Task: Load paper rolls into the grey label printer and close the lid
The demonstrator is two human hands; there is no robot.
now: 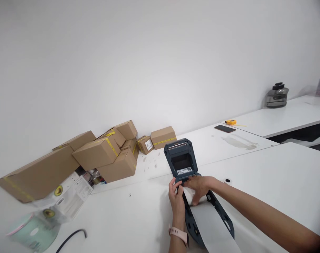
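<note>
A dark blue label printer (181, 160) lies open on the white table (268, 168), its lid tipped up toward the wall. A white paper roll (189, 195) sits in its bay, and a wide white strip of paper (212, 225) runs from it toward me. My left hand (176, 198), with a pink watch on the wrist, is curled against the left end of the roll. My right hand (199, 188) lies over the top of the roll, fingers bent around it.
Several cardboard boxes (104, 151) are piled against the wall at the left. Plastic packets (67, 198) and a green tape roll (30, 232) lie near the left edge, beside a black cable (70, 237). A phone (224, 128), yellow tape measure (230, 122) and grey appliance (276, 95) are farther back.
</note>
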